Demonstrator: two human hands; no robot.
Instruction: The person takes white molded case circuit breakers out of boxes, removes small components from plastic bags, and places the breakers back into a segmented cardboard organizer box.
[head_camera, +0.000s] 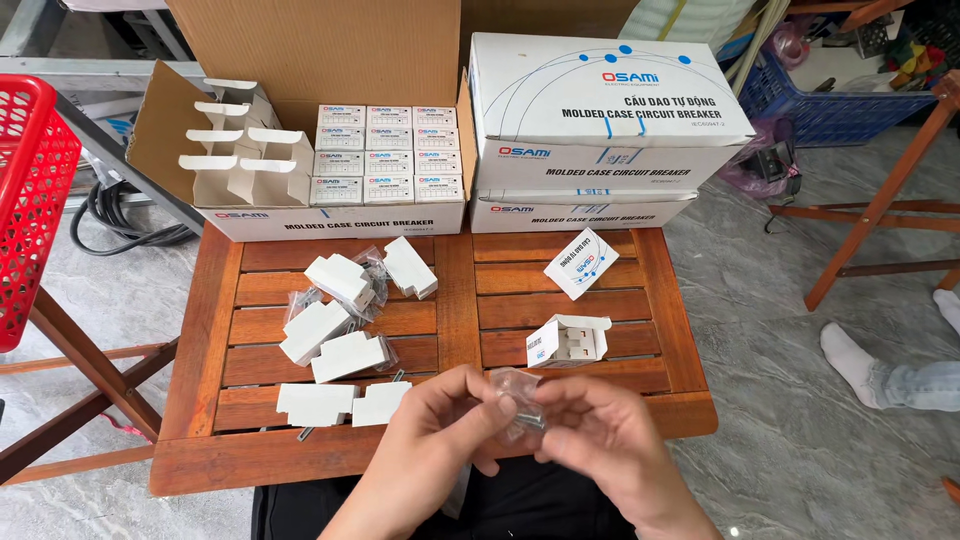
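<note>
My left hand (435, 435) and my right hand (600, 440) meet over the near edge of a wooden slatted table (455, 300). Both pinch a small clear plastic bag (518, 398) that holds dark metal screws. Just beyond my hands lies a small white carton (568, 340), open at one end, with a white device inside. A closed small white carton (580, 262) stands farther back. To the left lie several white folded cardboard pieces (340, 330) and clear bags.
At the table's far edge stand an open cardboard box (330, 160) of small white cartons and two stacked closed white boxes (600, 110). A red basket (30, 190) is at the left. Another person's socked foot (855, 360) rests on the floor at right.
</note>
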